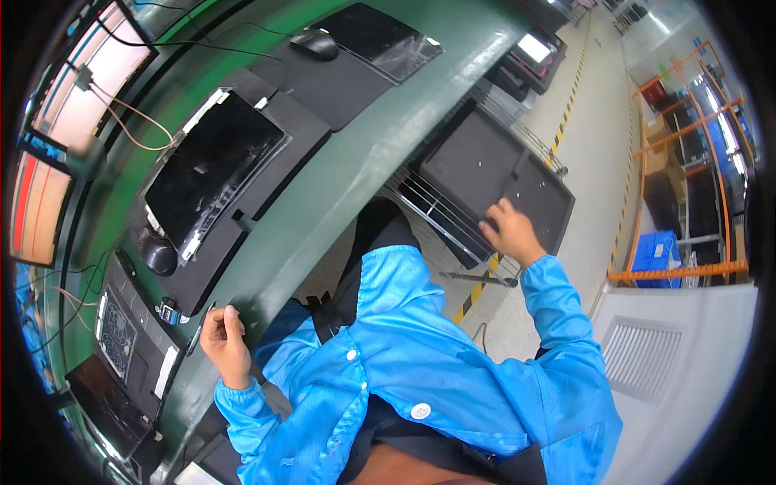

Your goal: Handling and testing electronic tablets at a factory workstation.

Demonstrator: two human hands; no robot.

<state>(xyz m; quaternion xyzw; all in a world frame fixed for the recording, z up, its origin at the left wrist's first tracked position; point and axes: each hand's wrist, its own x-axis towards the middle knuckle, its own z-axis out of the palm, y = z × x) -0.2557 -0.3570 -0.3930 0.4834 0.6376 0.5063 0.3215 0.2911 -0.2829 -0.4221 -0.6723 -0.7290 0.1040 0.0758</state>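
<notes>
My left hand (pixel 224 343) is at the near edge of the green bench (pixel 311 194), its fingers curled in with the thumb up. A thin dark pen-like stick (pixel 194 338) runs right beside these fingers; whether they grip it I cannot tell. My right hand (pixel 511 232) is over a black tray (pixel 473 158) on a wire cart, fingers loosely bent and apart, with nothing seen in them. A black display panel (pixel 212 166) with pale strips along its edges rests on a dark mat (pixel 303 121) in front of me.
Two black mice (pixel 158 250) lie by the mats, and another dark panel (pixel 376 36) is farther along. Lit monitors (pixel 97 77) stand at the left. The wire cart (pixel 453 234) is close to my knees. Orange racks (pixel 687 153) and a blue bin (pixel 656 252) stand right.
</notes>
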